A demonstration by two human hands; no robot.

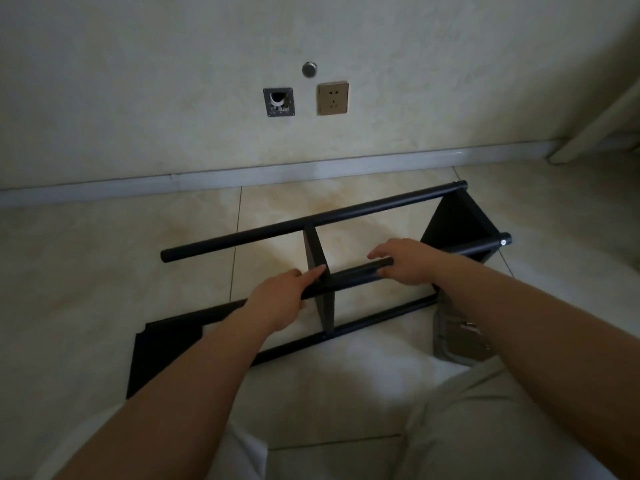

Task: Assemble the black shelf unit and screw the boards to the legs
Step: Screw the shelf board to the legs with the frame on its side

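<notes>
The black shelf unit [349, 278] lies on its side on the tiled floor. Its far leg [311, 220] runs left to right; a middle board [317, 258] and an end board [457, 220] stand between the legs. My left hand [277, 299] grips the near upper leg just left of the middle board. My right hand [405, 261] grips the same leg right of that board. A screw head [503, 242] shows at that leg's right end. A loose black board [162, 348] lies flat on the floor at the left, partly hidden by my left forearm.
A wall with a skirting board [242, 174] runs behind the unit, with a socket [332, 97] and an open wall box [278, 102]. A grey bag or pouch [457, 344] lies on the floor under my right forearm. My knee [485, 427] is at the lower right.
</notes>
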